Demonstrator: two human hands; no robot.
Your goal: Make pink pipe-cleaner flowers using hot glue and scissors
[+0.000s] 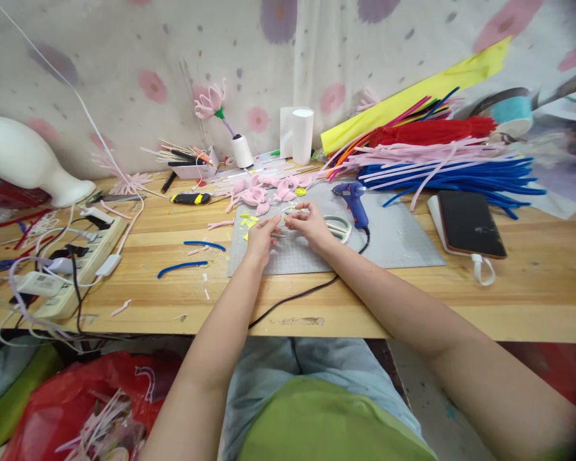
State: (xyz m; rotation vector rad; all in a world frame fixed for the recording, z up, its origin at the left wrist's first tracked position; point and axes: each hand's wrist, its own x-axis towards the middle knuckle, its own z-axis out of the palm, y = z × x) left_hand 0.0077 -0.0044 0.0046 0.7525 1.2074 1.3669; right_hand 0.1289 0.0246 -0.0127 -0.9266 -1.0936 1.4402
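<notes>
My left hand point(264, 237) and my right hand point(310, 224) meet over the grey cutting mat point(388, 250), fingertips pinched close together. Something small and pale sits between them, too small to make out. Right beyond my fingers lie several pink fuzzy petal shapes point(254, 193). Yellow scraps point(249, 223) are scattered on the mat beside my left hand. A pair of scissors with pale handles point(338, 228) lies partly under my right wrist. To the right rests a blue hot glue gun point(354, 202), its black cord running to the table's front edge.
Bundles of blue pipe cleaners point(451, 181), pink and red ones fill the back right. A black-topped device point(470, 224) stands at the right. On the left are a power strip point(84, 262) with tangled cables and a white mannequin head point(24, 157). A pink flower point(211, 102) stands in a white holder.
</notes>
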